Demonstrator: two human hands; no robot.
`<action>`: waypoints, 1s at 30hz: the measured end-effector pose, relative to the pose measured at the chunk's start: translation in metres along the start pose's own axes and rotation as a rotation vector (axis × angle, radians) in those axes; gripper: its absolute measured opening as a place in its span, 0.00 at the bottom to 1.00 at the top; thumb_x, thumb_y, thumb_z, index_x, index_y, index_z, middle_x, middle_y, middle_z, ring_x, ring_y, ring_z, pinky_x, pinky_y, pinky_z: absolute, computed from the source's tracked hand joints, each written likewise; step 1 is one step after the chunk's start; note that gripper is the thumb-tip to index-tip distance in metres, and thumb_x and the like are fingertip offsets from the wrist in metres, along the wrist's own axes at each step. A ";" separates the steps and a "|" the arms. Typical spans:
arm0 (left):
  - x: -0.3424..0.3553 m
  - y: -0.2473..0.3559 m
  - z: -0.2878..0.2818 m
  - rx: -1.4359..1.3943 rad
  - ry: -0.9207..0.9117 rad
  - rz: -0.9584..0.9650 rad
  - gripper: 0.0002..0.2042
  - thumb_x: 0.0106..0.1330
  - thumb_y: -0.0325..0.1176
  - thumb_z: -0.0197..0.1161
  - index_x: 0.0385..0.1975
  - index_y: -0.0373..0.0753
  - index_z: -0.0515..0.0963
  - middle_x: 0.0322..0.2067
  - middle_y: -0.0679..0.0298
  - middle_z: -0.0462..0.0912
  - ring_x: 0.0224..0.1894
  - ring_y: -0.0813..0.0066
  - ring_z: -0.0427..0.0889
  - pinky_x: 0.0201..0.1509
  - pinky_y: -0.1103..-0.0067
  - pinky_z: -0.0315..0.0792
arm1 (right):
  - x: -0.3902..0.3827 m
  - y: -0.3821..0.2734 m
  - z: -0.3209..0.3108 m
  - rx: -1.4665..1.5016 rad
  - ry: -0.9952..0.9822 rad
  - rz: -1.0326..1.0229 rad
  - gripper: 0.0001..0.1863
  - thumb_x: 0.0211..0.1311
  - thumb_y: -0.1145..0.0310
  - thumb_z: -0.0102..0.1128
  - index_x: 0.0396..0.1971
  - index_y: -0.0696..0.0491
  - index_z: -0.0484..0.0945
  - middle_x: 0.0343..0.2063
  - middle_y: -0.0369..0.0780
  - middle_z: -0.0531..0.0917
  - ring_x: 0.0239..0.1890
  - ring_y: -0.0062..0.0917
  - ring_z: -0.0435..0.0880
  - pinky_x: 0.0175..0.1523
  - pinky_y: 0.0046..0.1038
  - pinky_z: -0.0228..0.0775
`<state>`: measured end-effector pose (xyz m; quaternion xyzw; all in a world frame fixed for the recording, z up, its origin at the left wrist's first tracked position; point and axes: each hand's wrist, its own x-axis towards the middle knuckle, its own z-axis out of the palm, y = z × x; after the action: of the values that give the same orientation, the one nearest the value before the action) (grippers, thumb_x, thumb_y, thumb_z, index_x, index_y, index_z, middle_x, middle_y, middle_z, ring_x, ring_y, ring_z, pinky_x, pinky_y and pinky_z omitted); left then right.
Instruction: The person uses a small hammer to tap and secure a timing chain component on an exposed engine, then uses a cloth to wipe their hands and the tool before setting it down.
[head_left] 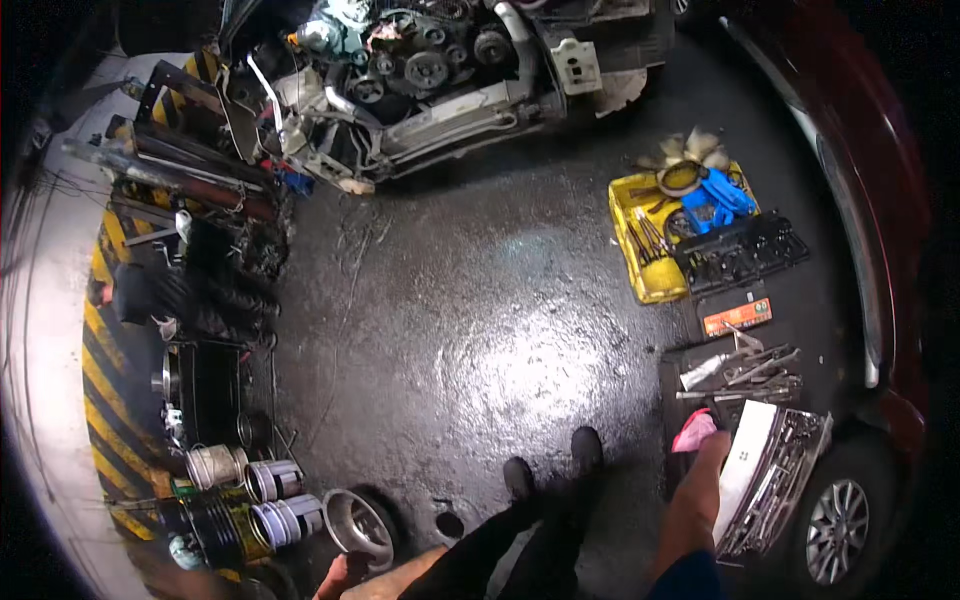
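Wet dark floor point(480, 330) | right hand point(712, 447) reaches down, touching pink rag point(692, 430), grip hard to tell | left hand point(340, 577) low, loosely curled, holding nothing

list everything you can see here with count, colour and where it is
engine bay: one, grey and black, top centre
yellow crate: one, holding blue parts, upper right
black cover: one, right of the crate
loose tools: several, silver, on a dark mat at right
socket set case: one, open, silver, lower right
pink rag: one, by the case
dark red car: one, right edge
cylinder liners: several, silver, lower left
shoes: two, black, bottom centre
left hand: bottom edge, empty
right hand: reaching at the pink rag
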<state>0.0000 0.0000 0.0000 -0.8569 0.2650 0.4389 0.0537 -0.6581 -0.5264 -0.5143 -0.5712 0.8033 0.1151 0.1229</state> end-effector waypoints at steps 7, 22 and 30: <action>0.047 0.090 -0.052 -0.256 -0.187 0.090 0.19 0.62 0.37 0.64 0.54 0.44 0.84 0.46 0.55 0.90 0.48 0.61 0.89 0.52 0.72 0.79 | 0.008 -0.037 -0.049 0.112 -0.059 0.159 0.08 0.65 0.66 0.62 0.37 0.55 0.81 0.38 0.53 0.88 0.43 0.50 0.89 0.47 0.48 0.81; 0.147 0.124 -0.110 0.003 -0.004 0.162 0.16 0.60 0.40 0.64 0.47 0.49 0.87 0.39 0.52 0.89 0.44 0.42 0.86 0.47 0.56 0.80 | -0.209 -0.150 -0.195 0.367 -0.227 -0.087 0.14 0.70 0.63 0.55 0.48 0.55 0.79 0.43 0.52 0.86 0.41 0.47 0.88 0.47 0.43 0.82; 0.308 0.147 -0.216 -0.139 0.160 0.374 0.14 0.68 0.35 0.55 0.44 0.49 0.88 0.42 0.51 0.88 0.46 0.43 0.86 0.48 0.56 0.81 | -0.107 -0.342 -0.262 0.457 0.020 -0.971 0.20 0.68 0.57 0.56 0.54 0.52 0.80 0.38 0.52 0.85 0.37 0.46 0.87 0.44 0.40 0.81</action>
<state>0.2287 -0.3206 -0.0887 -0.8264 0.3920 0.3892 -0.1093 -0.3176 -0.6259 -0.2469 -0.8368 0.4525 -0.1383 0.2754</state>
